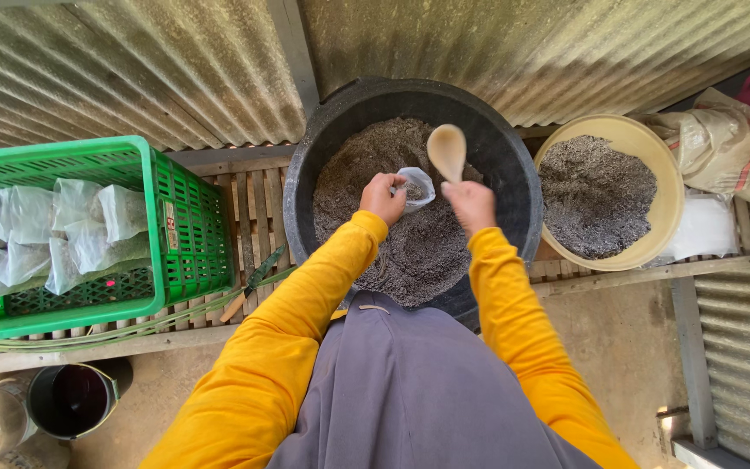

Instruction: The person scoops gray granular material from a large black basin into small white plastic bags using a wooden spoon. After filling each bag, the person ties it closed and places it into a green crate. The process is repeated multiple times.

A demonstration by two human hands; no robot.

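Two hands are busy over the black tub (514, 165) of grey soil mix (410, 234). My left hand (382, 196) pinches the rim of a small clear bag (416, 186), holding its mouth open just above the mix. My right hand (470, 204) grips the handle of a pale spoon (447, 149), bowl raised beside the bag. The bag is thin, soft and limp, and I judge it light and slippery, best held at the rim so it stays open; it looks see-through with some dark mix inside. On the slatted surface (249, 195), a green crate (180, 226) of more bags sits left, a yellow bowl (672, 187) of mix right.
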